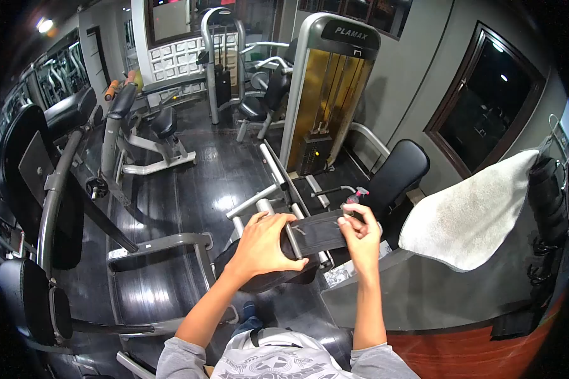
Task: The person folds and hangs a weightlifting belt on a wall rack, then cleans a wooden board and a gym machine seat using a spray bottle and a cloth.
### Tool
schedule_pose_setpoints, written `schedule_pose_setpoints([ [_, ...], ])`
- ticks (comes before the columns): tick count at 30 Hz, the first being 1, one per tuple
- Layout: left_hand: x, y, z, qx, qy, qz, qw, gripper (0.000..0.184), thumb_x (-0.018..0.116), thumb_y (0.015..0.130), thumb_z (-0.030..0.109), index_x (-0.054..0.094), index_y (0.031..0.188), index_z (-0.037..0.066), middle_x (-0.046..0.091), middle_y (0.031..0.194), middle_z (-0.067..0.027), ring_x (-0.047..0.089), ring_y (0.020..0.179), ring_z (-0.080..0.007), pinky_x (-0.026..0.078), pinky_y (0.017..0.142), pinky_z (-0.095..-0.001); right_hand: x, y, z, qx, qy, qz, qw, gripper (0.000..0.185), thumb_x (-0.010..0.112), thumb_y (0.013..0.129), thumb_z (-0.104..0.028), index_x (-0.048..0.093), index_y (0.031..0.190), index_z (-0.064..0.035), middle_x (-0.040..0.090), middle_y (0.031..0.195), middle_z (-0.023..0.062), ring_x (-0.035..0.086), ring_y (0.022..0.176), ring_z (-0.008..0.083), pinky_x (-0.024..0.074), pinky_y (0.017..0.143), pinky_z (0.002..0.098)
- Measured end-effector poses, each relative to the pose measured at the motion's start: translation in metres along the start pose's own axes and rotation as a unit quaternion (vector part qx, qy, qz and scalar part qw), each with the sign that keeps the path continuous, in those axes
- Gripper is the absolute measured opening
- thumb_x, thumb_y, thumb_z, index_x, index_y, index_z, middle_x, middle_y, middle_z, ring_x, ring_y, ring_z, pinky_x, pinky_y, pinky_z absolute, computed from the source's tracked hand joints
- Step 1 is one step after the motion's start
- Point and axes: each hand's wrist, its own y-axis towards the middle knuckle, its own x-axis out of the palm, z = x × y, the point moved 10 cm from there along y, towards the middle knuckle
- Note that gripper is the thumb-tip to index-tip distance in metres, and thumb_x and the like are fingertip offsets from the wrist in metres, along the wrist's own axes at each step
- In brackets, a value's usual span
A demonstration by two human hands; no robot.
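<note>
A flat, dark strap-like piece (322, 232) with a silver bar along its left end is held up between my hands. My left hand (264, 243) is curved around that silver-barred end, thumb below and fingers above. At the right end, my right hand (362, 235) pinches the dark piece between thumb and fingertips. Whether it is cloth or something stiffer I cannot tell. Just behind my right hand is a clear bottle with a pink top (359, 194). Below my left hand is a black padded seat (278, 281), partly hidden.
A weight-stack machine (332, 95) stands ahead with a black backrest (406, 165) beside it. A white towel (471, 211) hangs at right over a grey low wall (436, 290). Metal frames (164, 243) and black pads (25, 297) stand at left on the dark floor (202, 164).
</note>
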Motion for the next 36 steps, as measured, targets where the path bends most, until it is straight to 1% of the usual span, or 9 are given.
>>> schedule_pose_setpoints([
  [7, 0.022, -0.007, 0.010, 0.086, 0.011, -0.060, 0.994, 0.082, 0.080, 0.056, 0.055, 0.064, 0.120, 0.007, 0.068, 0.112, -0.0156, 0.062, 0.113, -0.0307, 0.028, 0.117, -0.0522, -0.083, -0.018, -0.027, -0.025, -0.041, 0.109, 0.993, 0.027, 0.065, 0.092, 0.000, 0.060, 0.118, -0.0076, 0.060, 0.092, -0.0015, 0.049, 0.078, 0.0015, 0.0377, 0.065, 0.0164],
  [13, 0.048, -0.014, 0.007, 0.090, -0.037, -0.117, 0.988, 0.081, 0.081, 0.056, 0.052, 0.063, 0.122, 0.008, 0.066, 0.118, -0.0160, 0.059, 0.119, -0.0314, 0.027, 0.117, -0.0520, -0.145, -0.014, -0.069, -0.088, -0.035, 0.167, 0.981, 0.021, 0.061, 0.097, -0.006, 0.057, 0.118, -0.0047, 0.058, 0.093, 0.0000, 0.053, 0.086, 0.0063, 0.0415, 0.078, 0.0212],
  [16, 0.056, -0.019, 0.003, 0.095, -0.063, -0.130, 0.985, 0.083, 0.084, 0.055, 0.047, 0.061, 0.125, 0.008, 0.064, 0.122, -0.0161, 0.055, 0.123, -0.0333, 0.029, 0.117, -0.0491, -0.149, -0.009, -0.105, -0.125, -0.069, 0.155, 0.978, 0.020, 0.056, 0.099, -0.002, 0.055, 0.118, -0.0020, 0.061, 0.102, 0.0066, 0.060, 0.097, 0.0126, 0.0456, 0.088, 0.0258],
  [22, 0.063, -0.021, -0.004, 0.066, -0.124, -0.143, 0.980, 0.084, 0.085, 0.059, 0.046, 0.057, 0.126, 0.004, 0.061, 0.123, -0.0185, 0.056, 0.119, -0.0353, 0.042, 0.105, -0.0428, -0.139, 0.006, -0.156, -0.202, -0.183, 0.123, 0.954, 0.019, 0.059, 0.098, -0.004, 0.056, 0.116, -0.0034, 0.061, 0.105, 0.0024, 0.058, 0.094, 0.0076, 0.0418, 0.087, 0.0220],
  [27, 0.086, -0.020, -0.006, 0.065, -0.146, -0.168, 0.973, 0.088, 0.082, 0.065, 0.048, 0.049, 0.131, 0.002, 0.058, 0.121, -0.0204, 0.056, 0.117, -0.0364, 0.043, 0.103, -0.0438, -0.102, 0.015, -0.202, -0.221, -0.222, 0.106, 0.944, 0.014, 0.060, 0.098, -0.006, 0.059, 0.112, -0.0044, 0.063, 0.106, 0.0011, 0.059, 0.096, 0.0072, 0.0418, 0.085, 0.0211],
  [30, 0.087, -0.014, -0.006, 0.114, -0.149, -0.119, 0.975, 0.089, 0.083, 0.065, 0.052, 0.050, 0.130, 0.001, 0.059, 0.119, -0.0176, 0.057, 0.116, -0.0351, 0.043, 0.102, -0.0440, -0.078, 0.016, -0.228, -0.261, -0.293, 0.087, 0.916, 0.011, 0.059, 0.098, -0.006, 0.060, 0.109, -0.0025, 0.065, 0.105, 0.0006, 0.061, 0.098, 0.0073, 0.0433, 0.085, 0.0213],
  [33, 0.081, -0.007, -0.008, 0.136, -0.158, -0.094, 0.973, 0.073, 0.078, 0.075, 0.051, 0.056, 0.124, 0.002, 0.059, 0.122, -0.0149, 0.057, 0.117, -0.0325, 0.042, 0.103, -0.0413, -0.065, 0.017, -0.244, -0.278, -0.316, 0.083, 0.903, 0.012, 0.059, 0.098, -0.006, 0.060, 0.109, -0.0024, 0.065, 0.105, 0.0004, 0.061, 0.097, 0.0071, 0.0432, 0.087, 0.0215],
  [35, 0.109, 0.002, -0.031, 0.034, -0.353, -0.158, 0.922, 0.051, 0.070, 0.087, 0.045, 0.062, 0.116, 0.004, 0.059, 0.124, -0.0132, 0.057, 0.119, -0.0296, 0.042, 0.103, -0.0379, -0.062, 0.018, -0.254, -0.268, -0.333, 0.095, 0.899, 0.013, 0.060, 0.097, -0.005, 0.061, 0.109, -0.0029, 0.067, 0.106, 0.0001, 0.063, 0.098, 0.0080, 0.0445, 0.089, 0.0227],
  [36, 0.108, 0.004, -0.029, 0.049, -0.323, -0.150, 0.933, 0.033, 0.064, 0.094, 0.034, 0.066, 0.111, 0.006, 0.059, 0.126, -0.0124, 0.056, 0.121, -0.0265, 0.042, 0.103, -0.0357, -0.058, 0.017, -0.259, -0.283, -0.351, 0.096, 0.887, 0.013, 0.059, 0.097, -0.004, 0.061, 0.110, -0.0034, 0.067, 0.106, 0.0001, 0.063, 0.098, 0.0083, 0.0448, 0.089, 0.0230],
])
